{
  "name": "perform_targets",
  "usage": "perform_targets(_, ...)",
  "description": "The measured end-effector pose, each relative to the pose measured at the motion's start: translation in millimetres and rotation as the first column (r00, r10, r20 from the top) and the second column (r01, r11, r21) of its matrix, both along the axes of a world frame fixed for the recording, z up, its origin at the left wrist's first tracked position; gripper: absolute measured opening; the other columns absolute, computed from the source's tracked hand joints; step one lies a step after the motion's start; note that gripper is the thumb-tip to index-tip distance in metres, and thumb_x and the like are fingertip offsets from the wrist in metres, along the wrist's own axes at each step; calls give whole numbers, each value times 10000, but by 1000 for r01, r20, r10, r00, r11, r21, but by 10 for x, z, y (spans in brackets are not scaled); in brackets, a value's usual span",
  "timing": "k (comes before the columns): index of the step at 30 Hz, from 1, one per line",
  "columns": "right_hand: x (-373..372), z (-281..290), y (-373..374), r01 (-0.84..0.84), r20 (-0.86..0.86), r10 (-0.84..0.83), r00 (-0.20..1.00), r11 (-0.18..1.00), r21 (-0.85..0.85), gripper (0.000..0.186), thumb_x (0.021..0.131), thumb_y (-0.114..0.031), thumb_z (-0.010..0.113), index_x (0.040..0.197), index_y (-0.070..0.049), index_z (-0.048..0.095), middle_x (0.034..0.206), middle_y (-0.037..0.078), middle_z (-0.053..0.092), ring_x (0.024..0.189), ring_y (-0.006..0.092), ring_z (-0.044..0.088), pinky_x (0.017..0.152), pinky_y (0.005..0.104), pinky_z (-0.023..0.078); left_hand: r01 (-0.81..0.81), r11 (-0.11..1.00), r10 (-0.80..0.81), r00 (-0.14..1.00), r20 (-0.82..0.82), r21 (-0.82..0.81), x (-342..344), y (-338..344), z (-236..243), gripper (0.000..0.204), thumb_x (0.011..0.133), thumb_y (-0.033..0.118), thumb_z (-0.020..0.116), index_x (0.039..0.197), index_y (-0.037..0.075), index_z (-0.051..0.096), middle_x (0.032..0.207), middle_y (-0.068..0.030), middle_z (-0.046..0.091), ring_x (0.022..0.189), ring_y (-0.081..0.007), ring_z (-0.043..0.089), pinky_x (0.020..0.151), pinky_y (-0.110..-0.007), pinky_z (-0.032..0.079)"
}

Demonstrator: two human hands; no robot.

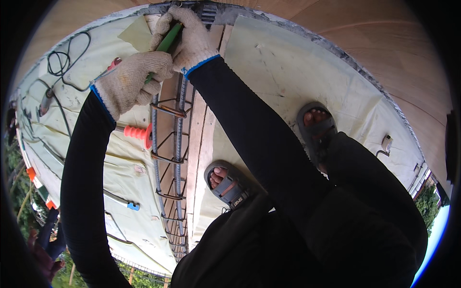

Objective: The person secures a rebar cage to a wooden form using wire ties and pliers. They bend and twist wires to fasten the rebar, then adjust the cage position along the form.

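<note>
My left hand (134, 79), in a cream knit glove with a blue cuff, is closed around the lower end of a slim green tool or handle (170, 37). My right hand (192, 38), gloved alike, is closed around its upper part, close to the curved wall. The tool's working end is hidden behind the gloves, so its kind does not show. Below both hands a steel rebar cage (178, 129) with bent stirrups runs along a wood-lined trench.
An orange-red ribbed chisel grip (139, 133) lies left of the cage. Farther left are a black cable (62, 62), a power tool (46, 101) and a blue-ended bar (133, 206) on pale sheeting (125, 168). My sandalled feet stand right of the trench. A curved wooden wall (374, 43) bounds the far side.
</note>
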State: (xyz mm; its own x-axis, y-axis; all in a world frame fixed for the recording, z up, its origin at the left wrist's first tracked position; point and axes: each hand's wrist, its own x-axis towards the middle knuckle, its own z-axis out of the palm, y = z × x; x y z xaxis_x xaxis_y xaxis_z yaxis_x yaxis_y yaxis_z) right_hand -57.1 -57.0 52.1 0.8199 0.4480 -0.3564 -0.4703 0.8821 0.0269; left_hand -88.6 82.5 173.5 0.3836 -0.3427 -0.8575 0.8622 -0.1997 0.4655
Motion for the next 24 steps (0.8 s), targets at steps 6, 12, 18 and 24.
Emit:
perform_targets(6,23,-153,31,561,287,591,754,-353,-749,216,881,-225,782,1030,-97,691,1060,107,726,953,284,736,771,398,594,273,549,-646,738,194,790,-194,-452,367,264,881,266,692,993,27,668,860,-115,694,727,-251,680,710,-393,563)
perform_targets(12,107,-334,280,460,138,528,838,-547,-700,169,946,-220,701,1053,-90,690,1060,146,747,999,361,725,847,442,593,37,11,-848,530,-11,999,-358,-858,298,354,919,205,716,1150,-38,602,991,-247,753,1041,-391,754,847,-466,614)
perform_targets(18,-110,-228,147,98,149,-32,988,882,-461,213,1040,-272,610,975,-79,670,950,99,720,845,275,706,779,452,588,40,328,-824,501,265,944,-327,-447,104,379,823,265,773,1002,-31,619,892,-218,706,842,-320,725,748,-411,559)
perform_targets(24,-21,-422,52,110,249,-20,968,927,-357,106,977,-168,681,1001,-65,674,997,111,713,878,277,713,770,468,590,204,735,-488,821,296,646,-247,-440,123,563,816,410,793,1027,-90,643,823,-141,673,748,-202,647,689,-361,544)
